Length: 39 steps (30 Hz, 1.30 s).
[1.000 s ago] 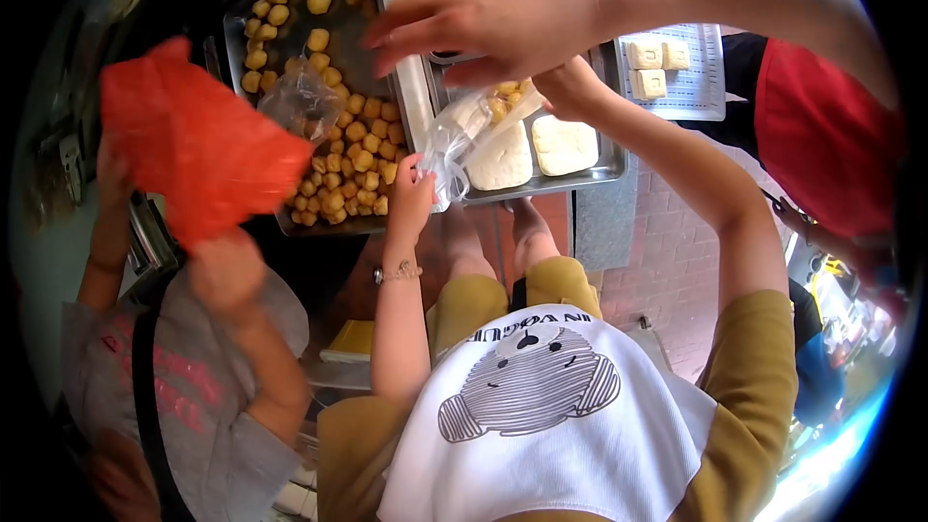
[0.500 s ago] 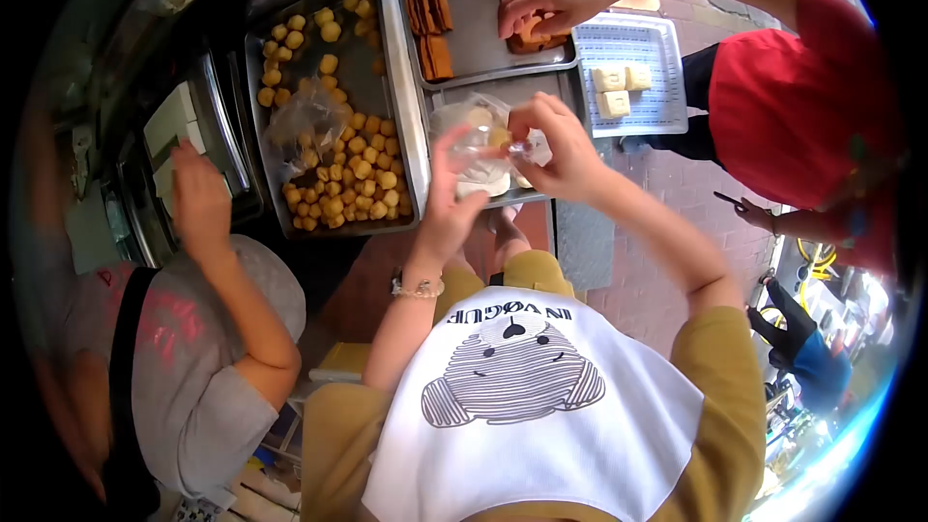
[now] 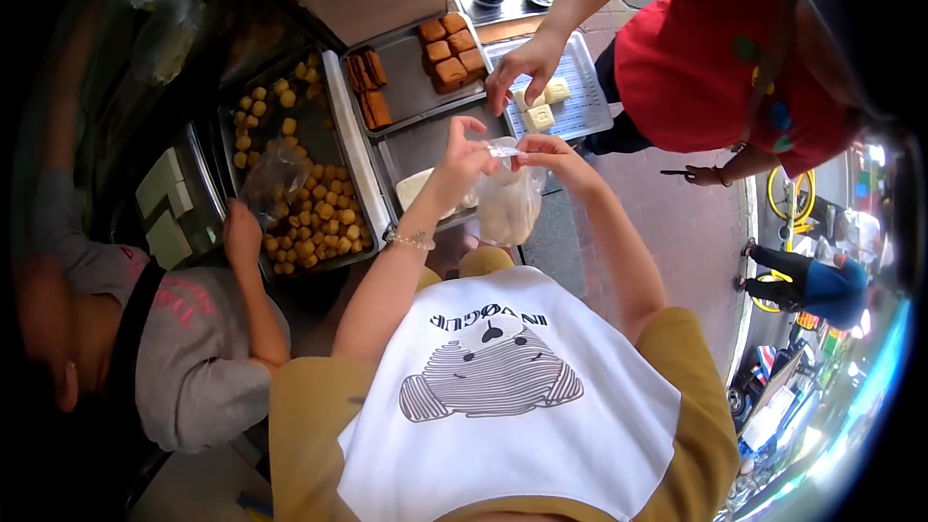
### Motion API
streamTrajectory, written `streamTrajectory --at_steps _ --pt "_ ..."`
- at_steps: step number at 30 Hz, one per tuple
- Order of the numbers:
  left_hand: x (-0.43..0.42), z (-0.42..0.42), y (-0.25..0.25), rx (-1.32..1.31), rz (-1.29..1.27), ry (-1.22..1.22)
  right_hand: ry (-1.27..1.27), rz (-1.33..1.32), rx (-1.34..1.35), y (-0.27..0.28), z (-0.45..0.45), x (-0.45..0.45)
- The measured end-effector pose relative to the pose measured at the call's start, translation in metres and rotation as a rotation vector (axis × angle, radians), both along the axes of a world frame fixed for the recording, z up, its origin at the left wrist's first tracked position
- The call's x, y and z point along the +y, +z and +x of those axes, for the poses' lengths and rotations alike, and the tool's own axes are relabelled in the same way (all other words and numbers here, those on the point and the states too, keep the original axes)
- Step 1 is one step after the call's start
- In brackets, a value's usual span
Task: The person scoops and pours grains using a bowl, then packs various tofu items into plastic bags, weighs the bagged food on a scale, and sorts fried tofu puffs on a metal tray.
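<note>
A clear plastic bag [image 3: 509, 205] with pale contents hangs in front of me, its neck gathered at the top. My left hand [image 3: 464, 157], with a bracelet at the wrist, pinches one side of that neck. My right hand [image 3: 559, 160] is closed on the other side of it. Behind my left hand, a white block [image 3: 416, 190] sits in a metal tray [image 3: 414, 147]. My fingers partly cover the bag's twisted top, so I cannot tell whether it is knotted.
Golden balls [image 3: 324, 208] fill part of a deep tray on the left. Brown blocks [image 3: 452, 50] lie in a tray ahead. A person in red [image 3: 686, 68] reaches over pale blocks [image 3: 538, 118] in a blue-white tray [image 3: 590, 106]. Another person [image 3: 198, 358] works at my left.
The bag has moved right and now hangs from both hands by its neck. The person in red has shifted a hand from the brown blocks to the pale ones. My view has turned.
</note>
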<state>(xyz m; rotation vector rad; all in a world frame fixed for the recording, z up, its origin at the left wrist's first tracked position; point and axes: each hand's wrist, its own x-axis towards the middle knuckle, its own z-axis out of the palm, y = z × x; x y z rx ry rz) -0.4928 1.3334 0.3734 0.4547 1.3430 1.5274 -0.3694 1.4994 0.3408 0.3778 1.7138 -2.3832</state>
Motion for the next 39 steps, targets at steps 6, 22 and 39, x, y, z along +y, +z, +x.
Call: streamTrajectory --at_steps 6,22,39 --pt "0.030 -0.019 -0.015 0.250 -0.044 -0.045 -0.349 0.039 0.041 -0.007 0.022 0.006" --pt "0.093 0.002 -0.052 0.773 -0.090 -0.009 -0.825 0.243 0.235 -0.056 -0.002 0.024" --pt "-0.252 0.047 -0.214 0.361 -0.763 0.086 -1.507 1.040 -0.745 -0.096 0.143 -0.070"
